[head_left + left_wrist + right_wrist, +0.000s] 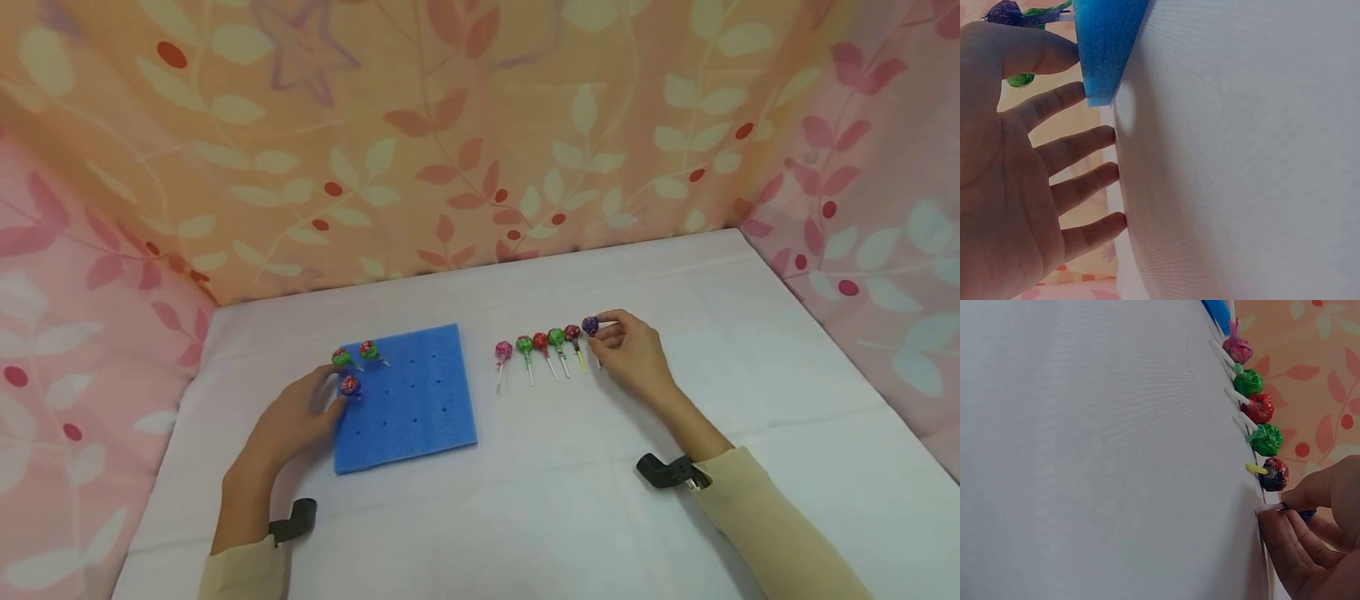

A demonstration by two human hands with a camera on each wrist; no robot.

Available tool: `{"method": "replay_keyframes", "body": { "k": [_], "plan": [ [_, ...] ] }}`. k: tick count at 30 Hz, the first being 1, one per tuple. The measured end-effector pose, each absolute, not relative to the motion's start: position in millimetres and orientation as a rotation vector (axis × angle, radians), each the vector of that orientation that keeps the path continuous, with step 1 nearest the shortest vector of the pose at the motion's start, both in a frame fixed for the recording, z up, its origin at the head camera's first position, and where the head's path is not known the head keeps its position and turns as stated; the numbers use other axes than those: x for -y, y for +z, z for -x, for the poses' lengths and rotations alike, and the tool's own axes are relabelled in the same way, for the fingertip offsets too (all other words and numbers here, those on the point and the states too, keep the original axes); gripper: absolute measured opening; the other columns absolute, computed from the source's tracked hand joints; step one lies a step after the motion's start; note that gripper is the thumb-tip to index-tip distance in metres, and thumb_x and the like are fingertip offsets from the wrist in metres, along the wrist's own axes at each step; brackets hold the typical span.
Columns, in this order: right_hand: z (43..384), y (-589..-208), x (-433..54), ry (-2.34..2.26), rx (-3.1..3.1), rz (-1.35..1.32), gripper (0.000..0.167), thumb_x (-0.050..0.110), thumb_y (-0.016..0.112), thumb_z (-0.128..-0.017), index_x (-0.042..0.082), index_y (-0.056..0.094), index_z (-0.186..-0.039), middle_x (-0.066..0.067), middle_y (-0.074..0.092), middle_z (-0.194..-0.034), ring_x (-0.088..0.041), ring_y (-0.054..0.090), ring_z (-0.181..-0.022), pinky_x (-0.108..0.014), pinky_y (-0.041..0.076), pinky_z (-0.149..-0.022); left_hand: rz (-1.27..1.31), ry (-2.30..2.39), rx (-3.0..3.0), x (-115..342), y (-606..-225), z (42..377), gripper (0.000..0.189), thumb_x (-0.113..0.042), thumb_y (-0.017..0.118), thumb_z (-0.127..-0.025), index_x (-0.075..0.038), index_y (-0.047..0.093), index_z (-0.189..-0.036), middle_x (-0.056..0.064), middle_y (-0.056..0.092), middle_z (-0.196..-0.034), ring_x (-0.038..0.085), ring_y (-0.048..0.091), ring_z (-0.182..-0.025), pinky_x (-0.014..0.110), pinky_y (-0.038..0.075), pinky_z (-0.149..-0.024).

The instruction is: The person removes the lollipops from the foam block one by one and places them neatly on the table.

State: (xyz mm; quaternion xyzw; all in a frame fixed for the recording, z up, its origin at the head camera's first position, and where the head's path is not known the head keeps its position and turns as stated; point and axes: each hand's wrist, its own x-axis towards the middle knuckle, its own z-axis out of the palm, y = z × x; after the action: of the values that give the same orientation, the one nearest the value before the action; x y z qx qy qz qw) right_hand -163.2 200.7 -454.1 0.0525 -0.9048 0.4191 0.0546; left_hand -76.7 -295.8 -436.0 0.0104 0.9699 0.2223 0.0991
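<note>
A blue foam board (408,446) with rows of small holes lies at the left of the table. Three lollipops stand in it near its far left corner, two green-wrapped (369,349) and one red and purple (350,386). My left hand (288,421) rests at the board's left side, thumb and forefinger (1063,103) touching its edge, the other fingers extended to the table. At the right end of a row of lollipops, my right hand (636,352) pinches a purple-wrapped lollipop (590,325) by its white stick (1270,507) between thumb and fingers.
Lying in a row between board and right hand are several lollipops: a pink one (503,350), green ones (524,343), a red one (541,342) and a dark red one (572,332) with a yellow stick. Patterned curtains (480,133) enclose the white table (495,517) at the back and sides.
</note>
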Motion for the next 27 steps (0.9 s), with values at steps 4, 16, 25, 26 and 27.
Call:
{"method": "replay_keyframes", "body": {
  "k": [4,16,25,26,27],
  "plan": [
    [164.9,-454.2,-202.0,1.246,2.77,-0.168,0.038,0.009,0.074,-0.094,-0.003,0.066,-0.129,-0.023,0.079,-0.102,-0.029,0.078,-0.086,-0.014,0.054,-0.065,-0.027,0.652,-2.87,296.2,-437.2,76.6,0.066,-0.039,0.058,-0.105,-0.01,0.038,-0.162,0.028,0.044,-0.163,0.055,0.039,-0.151,0.077,0.035,-0.118],
    [167.4,-451.1,-199.7,1.121,2.827,-0.152,0.035,0.008,0.071,-0.091,-0.002,0.068,-0.125,-0.02,0.079,-0.097,-0.026,0.076,-0.081,-0.029,0.055,-0.071,-0.03,0.66,-2.873,298.1,-439.7,77.4,0.066,-0.04,0.058,-0.105,-0.011,0.039,-0.161,0.027,0.044,-0.164,0.054,0.039,-0.152,0.076,0.035,-0.119],
    [167.1,-449.0,-198.8,1.11,2.849,-0.156,0.033,0.01,0.072,-0.092,-0.001,0.069,-0.123,-0.018,0.078,-0.098,-0.025,0.075,-0.081,-0.029,0.054,-0.071,-0.037,0.671,-2.88,297.8,-438.4,76.2,0.065,-0.038,0.059,-0.105,-0.01,0.04,-0.161,0.027,0.045,-0.163,0.054,0.039,-0.152,0.076,0.035,-0.119],
    [166.6,-448.2,-198.9,1.107,2.854,-0.155,0.033,0.01,0.072,-0.093,-0.001,0.069,-0.123,-0.019,0.078,-0.099,-0.026,0.076,-0.082,-0.029,0.054,-0.071,-0.037,0.671,-2.88,297.8,-438.3,76.2,0.065,-0.038,0.059,-0.105,-0.01,0.04,-0.161,0.027,0.045,-0.163,0.054,0.04,-0.151,0.076,0.035,-0.119],
    [166.0,-447.1,-198.8,1.108,2.858,-0.153,0.032,0.011,0.071,-0.093,-0.001,0.069,-0.123,-0.019,0.078,-0.099,-0.026,0.076,-0.083,-0.029,0.054,-0.071,-0.038,0.671,-2.882,297.8,-438.2,76.2,0.065,-0.038,0.059,-0.105,-0.01,0.04,-0.161,0.027,0.045,-0.163,0.054,0.04,-0.151,0.076,0.035,-0.119]
  ]
}}
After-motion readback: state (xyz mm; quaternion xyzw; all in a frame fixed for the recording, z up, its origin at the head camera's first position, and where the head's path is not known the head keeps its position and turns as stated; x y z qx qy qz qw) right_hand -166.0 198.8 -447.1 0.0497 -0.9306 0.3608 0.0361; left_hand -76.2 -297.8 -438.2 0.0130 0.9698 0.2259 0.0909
